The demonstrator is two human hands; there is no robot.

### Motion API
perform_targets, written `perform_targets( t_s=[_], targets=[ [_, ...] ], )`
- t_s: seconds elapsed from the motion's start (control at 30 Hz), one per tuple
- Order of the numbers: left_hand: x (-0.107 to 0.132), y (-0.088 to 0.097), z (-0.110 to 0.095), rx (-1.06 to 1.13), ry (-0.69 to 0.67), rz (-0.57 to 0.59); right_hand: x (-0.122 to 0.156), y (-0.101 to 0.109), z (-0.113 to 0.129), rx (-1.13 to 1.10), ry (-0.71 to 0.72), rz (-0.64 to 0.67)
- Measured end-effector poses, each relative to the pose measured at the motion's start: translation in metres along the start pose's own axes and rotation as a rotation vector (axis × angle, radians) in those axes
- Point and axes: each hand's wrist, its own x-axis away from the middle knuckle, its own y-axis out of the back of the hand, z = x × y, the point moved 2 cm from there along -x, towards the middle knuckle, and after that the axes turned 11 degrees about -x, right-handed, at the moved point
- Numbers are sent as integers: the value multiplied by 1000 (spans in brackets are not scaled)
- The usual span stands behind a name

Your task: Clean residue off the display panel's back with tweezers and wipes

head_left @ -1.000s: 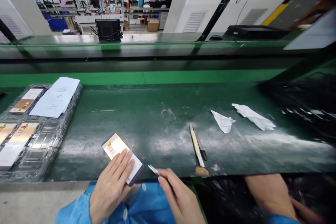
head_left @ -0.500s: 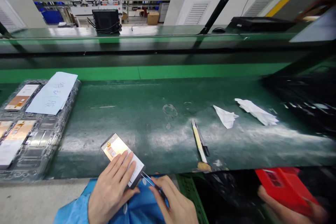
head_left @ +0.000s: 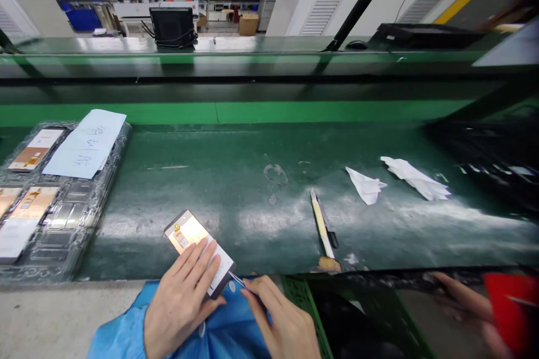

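Note:
A flat phone panel [head_left: 189, 234] lies at the near edge of the green bench mat [head_left: 261, 202]. My left hand [head_left: 181, 297] rests on the panel, its fingers pressed flat over the near half. To the right, my right hand [head_left: 280, 320] pinches thin metal tweezers [head_left: 236, 279]. The tweezer tip touches the panel's near right corner. Both sleeves are blue.
A clear plastic tray [head_left: 63, 219] with several panels and a white paper note [head_left: 86, 143] sits at the left. A cream tool and a dark pen [head_left: 323, 228] lie mid-mat, with two crumpled white wipes [head_left: 366, 185] beyond. Another person's hand with a red object [head_left: 511, 305] is at the lower right.
My right hand brought the tweezers left to the panel's corner. The left hand stayed on the panel. The other person's hand with the red object moved right.

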Motion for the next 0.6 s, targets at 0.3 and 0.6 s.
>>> perform_targets(
  t_s=[0.3,0.6],
  targets=[
    [0,2,0,10,6,14,-5,2,0,-132,-62,-14],
    [-1,3,0,52,11,23,-4,8,2,6,1,21]
  ],
)
